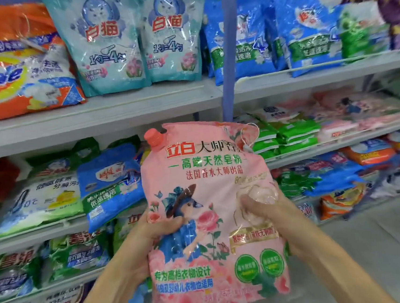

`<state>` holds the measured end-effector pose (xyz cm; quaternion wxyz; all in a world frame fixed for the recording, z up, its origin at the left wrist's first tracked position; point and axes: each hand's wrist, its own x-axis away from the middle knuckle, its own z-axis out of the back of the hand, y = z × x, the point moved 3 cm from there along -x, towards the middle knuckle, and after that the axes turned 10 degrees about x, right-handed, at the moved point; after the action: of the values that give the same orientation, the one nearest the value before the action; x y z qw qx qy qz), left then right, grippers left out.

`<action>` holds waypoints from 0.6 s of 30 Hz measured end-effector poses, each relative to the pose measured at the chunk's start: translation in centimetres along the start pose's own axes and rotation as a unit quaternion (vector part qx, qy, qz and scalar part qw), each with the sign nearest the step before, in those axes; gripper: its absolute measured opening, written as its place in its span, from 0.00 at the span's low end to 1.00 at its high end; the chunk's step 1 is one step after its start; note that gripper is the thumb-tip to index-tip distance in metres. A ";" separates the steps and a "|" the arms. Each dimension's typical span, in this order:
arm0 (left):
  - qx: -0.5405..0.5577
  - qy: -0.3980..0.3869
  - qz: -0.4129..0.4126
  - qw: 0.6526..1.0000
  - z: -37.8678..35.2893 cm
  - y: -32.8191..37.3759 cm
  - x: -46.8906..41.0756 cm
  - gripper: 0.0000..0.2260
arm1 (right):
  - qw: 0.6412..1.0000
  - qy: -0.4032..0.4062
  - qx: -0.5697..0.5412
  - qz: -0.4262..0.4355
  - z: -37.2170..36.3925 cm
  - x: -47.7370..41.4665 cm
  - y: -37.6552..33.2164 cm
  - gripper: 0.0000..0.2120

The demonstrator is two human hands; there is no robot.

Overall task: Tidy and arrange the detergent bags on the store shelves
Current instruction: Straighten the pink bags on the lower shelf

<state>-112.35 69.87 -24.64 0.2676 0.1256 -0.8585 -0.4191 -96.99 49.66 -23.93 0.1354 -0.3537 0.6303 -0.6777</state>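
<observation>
Gripping pink bag [203, 173] edges: left hand [154, 231], right hand [269, 209] (off shelves [92, 112]).

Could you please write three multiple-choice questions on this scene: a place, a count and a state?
1. Where does the orange and yellow plastic detergent bag lie? A. top white shelf, left end B. floor C. in a hand
2. How many pale teal plastic bags with a white cat stand beside it? A. one B. two C. four
3. How is the large pink plastic bag with the coral cap held? A. by one hand B. upright, by both hands C. it lies on a shelf
Answers: 1 A, it rests at that shelf's left; 2 B, two stand together; 3 B, the left hand and right hand grip its sides.
</observation>
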 end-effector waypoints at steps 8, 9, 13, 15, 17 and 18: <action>-0.002 -0.044 0.013 0.999 -11.4 -4.8 -0.5 0.21 | 0.993 0.092 -0.045 0.055 11.4 5.0 0.2 0.30; -0.003 -0.049 0.020 0.999 -12.7 -5.5 -0.7 0.23 | 0.991 0.107 -0.044 0.061 12.8 5.4 0.3 0.28; -0.003 -0.065 0.053 0.996 -17.9 -8.1 -1.8 0.25 | 0.984 0.156 -0.049 0.070 18.5 6.7 0.4 0.26; 0.002 -0.081 0.061 0.995 -20.6 -9.0 -2.4 0.25 | 0.981 0.170 -0.050 0.076 21.0 7.2 0.2 0.26; -0.003 -0.088 0.054 0.995 -23.1 -9.8 -3.5 0.23 | 0.979 0.179 -0.056 0.086 23.5 7.4 -0.2 0.25; -0.007 -0.091 0.053 0.994 -24.2 -10.1 -4.2 0.23 | 0.978 0.179 -0.060 0.086 24.7 7.4 -0.4 0.25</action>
<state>-95.31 49.66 -21.85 0.2109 0.0392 -0.8819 -0.4199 -86.08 26.35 -22.42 0.0565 -0.1783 0.7118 -0.6771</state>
